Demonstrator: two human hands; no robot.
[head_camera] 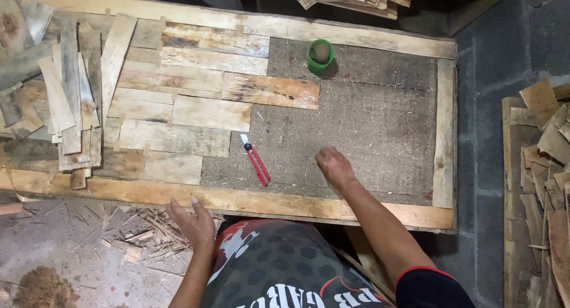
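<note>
The right hand [334, 166] is resting on the bare, gritty board of the panel [356, 124], fingers curled narrow; whether anything small is pinched under them is impossible to tell, since the fingertips are hidden beneath the knuckles. The left hand [191, 220] is hovering just off the near edge of the wooden frame [267, 201], fingers spread wide and holding nothing. A red utility knife [256, 160] is lying on the board just left of the right hand, apart from it, its blade end pointing away from the person. Weathered wood slats [196, 88] are covering the left part of the panel, fitted side by side. A green cup [320, 54] is standing near the far edge of the board; its contents are hard to make out. A loose stack of slats [71, 88] is lying at the left end, partly cut off by the picture edge. More wood scraps [543, 165] are piled at the right, also cut off. Splinters and sawdust [119, 237] are littering the floor below the left hand. What is carrying the panel is hidden.
</note>
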